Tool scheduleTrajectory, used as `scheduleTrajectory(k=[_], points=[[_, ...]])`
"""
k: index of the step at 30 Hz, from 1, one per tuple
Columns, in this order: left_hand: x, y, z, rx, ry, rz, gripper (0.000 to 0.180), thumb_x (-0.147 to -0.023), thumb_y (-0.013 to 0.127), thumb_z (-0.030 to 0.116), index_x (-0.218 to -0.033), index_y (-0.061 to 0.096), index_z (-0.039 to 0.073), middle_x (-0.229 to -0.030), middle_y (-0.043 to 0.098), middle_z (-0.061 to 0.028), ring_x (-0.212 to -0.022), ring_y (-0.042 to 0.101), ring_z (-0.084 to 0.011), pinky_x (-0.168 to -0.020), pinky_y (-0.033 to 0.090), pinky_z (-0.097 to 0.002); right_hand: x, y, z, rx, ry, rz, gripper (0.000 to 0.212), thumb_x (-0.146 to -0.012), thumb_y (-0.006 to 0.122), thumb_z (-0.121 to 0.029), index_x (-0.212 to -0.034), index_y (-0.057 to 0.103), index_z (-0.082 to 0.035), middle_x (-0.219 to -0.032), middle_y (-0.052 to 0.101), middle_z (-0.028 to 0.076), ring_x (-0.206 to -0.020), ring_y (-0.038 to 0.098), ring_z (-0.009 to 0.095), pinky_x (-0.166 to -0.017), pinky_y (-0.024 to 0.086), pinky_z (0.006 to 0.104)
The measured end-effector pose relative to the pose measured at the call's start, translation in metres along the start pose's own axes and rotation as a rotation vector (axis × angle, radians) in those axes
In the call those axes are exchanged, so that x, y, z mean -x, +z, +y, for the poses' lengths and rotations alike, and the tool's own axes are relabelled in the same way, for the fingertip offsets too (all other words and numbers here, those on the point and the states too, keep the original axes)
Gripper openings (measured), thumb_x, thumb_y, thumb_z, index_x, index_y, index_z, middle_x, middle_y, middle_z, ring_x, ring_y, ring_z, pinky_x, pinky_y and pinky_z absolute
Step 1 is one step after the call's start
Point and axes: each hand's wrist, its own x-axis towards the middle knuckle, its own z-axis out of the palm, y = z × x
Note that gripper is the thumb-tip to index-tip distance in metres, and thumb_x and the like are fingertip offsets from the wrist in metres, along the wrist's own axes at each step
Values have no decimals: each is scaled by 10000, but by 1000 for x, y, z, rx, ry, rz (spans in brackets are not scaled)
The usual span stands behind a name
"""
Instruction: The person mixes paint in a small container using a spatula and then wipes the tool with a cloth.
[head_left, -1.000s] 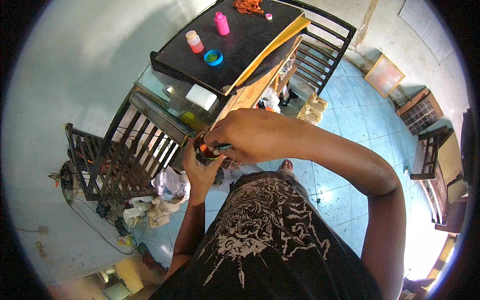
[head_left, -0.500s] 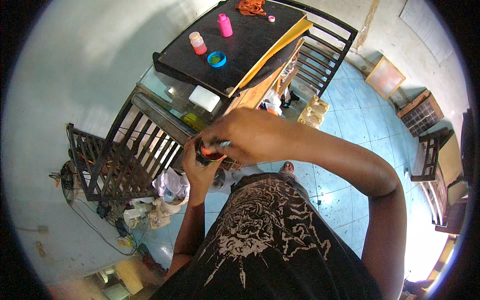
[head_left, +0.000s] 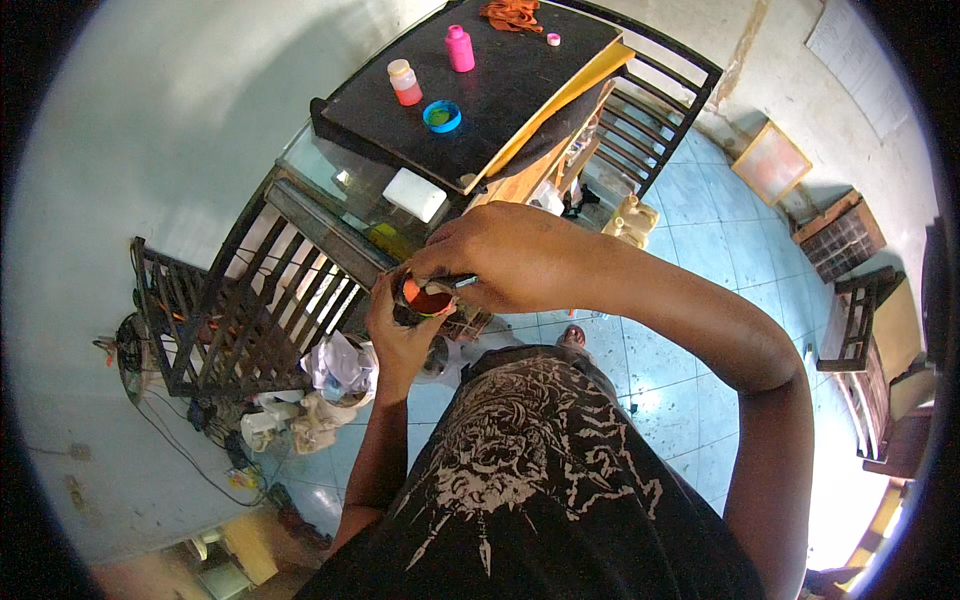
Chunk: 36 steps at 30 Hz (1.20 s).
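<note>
Working the tool [head_left: 465, 281] at the cup [head_left: 432, 303] appears the current step. Seen from here, the left hand [head_left: 394, 335] grips the cup near the table [head_left: 520, 95]; the right hand [head_left: 475, 260] pinches the tool. The next move likely requires a steady cup.

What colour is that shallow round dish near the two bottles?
The dish is blue, with green inside, as the head view shows.

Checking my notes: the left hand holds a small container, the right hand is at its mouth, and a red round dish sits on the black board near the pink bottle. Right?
The round dish is blue, not red, as the head view shows. The left hand does hold the container, with the right hand at its mouth.
</note>
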Motion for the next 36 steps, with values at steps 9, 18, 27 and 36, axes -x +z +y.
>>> scheduleTrajectory(k=[9,18,27,36], points=[[-5,1,1,48,15,23,610,-627,858,177,-1144,582,9,-1056,628,-136,-992,616,-254,-872,478,-365,-5,-2,-10,2,133,-75,213,-785,620,-82,-989,619,-19,-895,654,176,-862,644,355,-760,508,448],[2,1,-1,1,-24,99,605,-615,843,167,-1141,586,14,-1093,632,-143,-1022,611,-300,-1020,394,-418,-2,29,3,-23,14,200,137,-790,602,-63,-908,619,4,-843,651,180,-825,649,359,-744,512,444],[10,3,-8,83,-89,91,625,-620,824,146,-1179,574,21,-1096,644,-139,-1052,611,-300,-1062,348,-460,-6,23,-5,-99,45,91,189,-816,612,-126,-960,624,-6,-919,657,170,-863,643,359,-767,512,443],[3,-10,2,-91,47,123,634,-657,831,184,-1209,557,33,-1120,648,-135,-1062,612,-306,-1082,319,-478,7,0,-20,-118,88,201,213,-827,640,-134,-998,642,-8,-939,668,171,-876,651,341,-777,522,411]])
